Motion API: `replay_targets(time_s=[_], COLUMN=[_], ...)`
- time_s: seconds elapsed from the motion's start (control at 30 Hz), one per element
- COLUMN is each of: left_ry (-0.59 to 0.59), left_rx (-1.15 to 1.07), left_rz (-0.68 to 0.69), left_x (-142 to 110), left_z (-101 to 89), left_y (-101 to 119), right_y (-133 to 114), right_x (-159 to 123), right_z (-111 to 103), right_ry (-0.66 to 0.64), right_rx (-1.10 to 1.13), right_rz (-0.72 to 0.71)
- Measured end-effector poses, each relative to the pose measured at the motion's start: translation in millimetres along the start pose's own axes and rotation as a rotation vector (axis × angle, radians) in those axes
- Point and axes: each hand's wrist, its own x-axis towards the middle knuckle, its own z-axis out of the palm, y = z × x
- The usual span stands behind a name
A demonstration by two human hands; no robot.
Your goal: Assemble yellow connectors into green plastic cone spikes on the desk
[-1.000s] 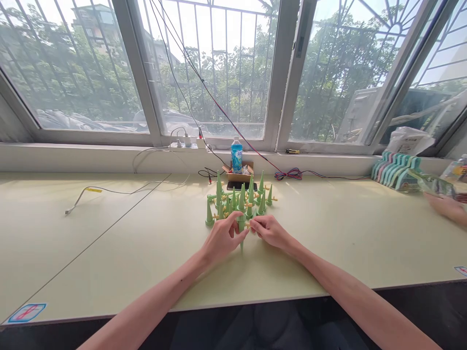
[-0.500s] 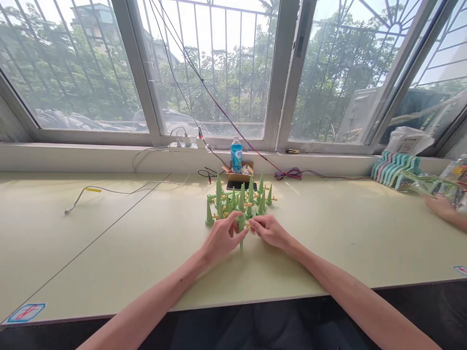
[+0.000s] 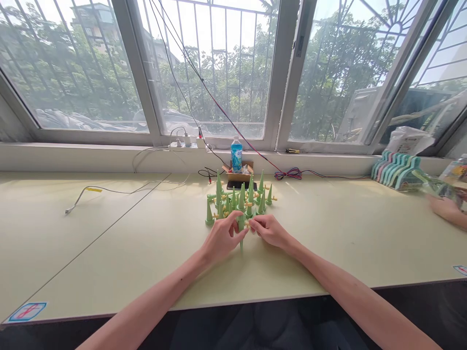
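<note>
The left hand (image 3: 224,237) is clamped on a green spike (image 3: 241,224), thumb and forefinger curled around its upper part, near the middle of the table (image 3: 146,253). The right hand (image 3: 270,230) is close beside it, its fingertips pinched together at the small yellow valve (image 3: 247,224) on the spike's right side. The spike's tapered tip points down toward the near side; whether it touches the table cannot be told. Just beyond stand the other spikes (image 3: 241,200), most of them upright. The spike looks like light, stiff plastic, smooth enough to turn in a loose grip, so the wide body seems the best hold. The thin valve is likely the fragile part, better pinched gently than used as a handle.
</note>
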Motion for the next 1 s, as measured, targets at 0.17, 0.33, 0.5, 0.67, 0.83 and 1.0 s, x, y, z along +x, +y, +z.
replay_targets(time_s=[0.17,0.33,0.5,0.67,0.83,1.0], left_ry=[0.001,-0.004,-0.021,-0.045,-0.053,-0.061], left_rx=[0.008,-0.003,-0.011,0.004,0.008,0.014], left_rz=[0.012,0.000,0.005,0.026,0.028,0.024], left_x=[0.3,0.7,1.4,1.5,1.1,0.5], left_z=[0.2,0.1,-1.1,-2.9,-3.5,-3.3], left_y=[-0.2,0.7,3.8,6.7,7.8,8.9], right_y=[-0.5,0.2,2.9,4.8,3.8,4.2], right_x=[-0.2,0.1,0.6,1.7,1.5,1.4], right_z=[0.1,0.3,0.7,0.5,0.5,1.1], right_ry=[-0.004,0.003,0.010,0.013,0.020,0.023], right_rx=[0.005,0.005,0.001,0.000,-0.007,-0.013], right_rz=[0.004,-0.001,-0.001,0.004,0.012,0.012])
